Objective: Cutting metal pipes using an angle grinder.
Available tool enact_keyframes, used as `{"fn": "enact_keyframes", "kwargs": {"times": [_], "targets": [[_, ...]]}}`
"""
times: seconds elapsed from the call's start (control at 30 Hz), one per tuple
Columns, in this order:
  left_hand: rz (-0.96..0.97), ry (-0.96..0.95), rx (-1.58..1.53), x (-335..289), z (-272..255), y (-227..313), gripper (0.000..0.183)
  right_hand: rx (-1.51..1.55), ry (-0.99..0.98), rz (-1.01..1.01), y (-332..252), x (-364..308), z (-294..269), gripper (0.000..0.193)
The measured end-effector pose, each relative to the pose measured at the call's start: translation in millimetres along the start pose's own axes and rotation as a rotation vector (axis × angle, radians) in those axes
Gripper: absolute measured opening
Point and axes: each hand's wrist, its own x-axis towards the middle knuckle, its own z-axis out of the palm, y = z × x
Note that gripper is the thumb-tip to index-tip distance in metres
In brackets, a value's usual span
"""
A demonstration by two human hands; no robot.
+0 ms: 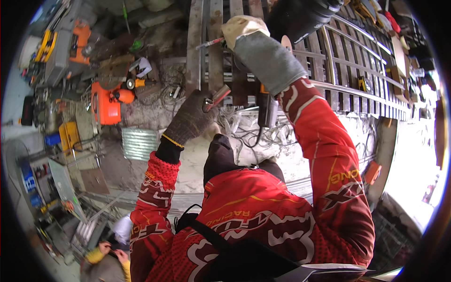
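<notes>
My left hand (190, 120), in a dark knit glove, is closed around a small red-handled tool (220, 96) just below the rusty upright metal bars (215, 56). My right hand (244, 29), in a tan leather glove with a long grey cuff, is raised against the bars and grips a thin rod with a red tip (210, 43) that points left. Below my right forearm hangs a black and orange tool (268, 109) with a cable. A large black object (300, 16) blocks the view just above my right hand.
A metal grille of curved bars (361, 66) stretches to the right. On the ground to the left sit orange machines (105, 101), a yellow case (47, 44) and a corrugated sheet (138, 143). Loose wires (244, 129) lie below the bars. Another person (105, 258) crouches at lower left.
</notes>
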Motion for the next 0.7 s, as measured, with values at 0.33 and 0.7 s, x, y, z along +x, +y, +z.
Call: {"fn": "enact_keyframes", "kwargs": {"times": [0.33, 0.7], "targets": [[0.292, -0.364, 0.595, 75.7, -21.2, -12.3, 0.033, 0.137, 0.001, 0.200, -4.0, 17.1, 17.4, 0.033], [0.603, -0.242, 0.505, 87.6, 22.6, -57.4, 0.045, 0.610, 0.918, 0.416, -24.3, -225.1, 39.7, 0.034]]}}
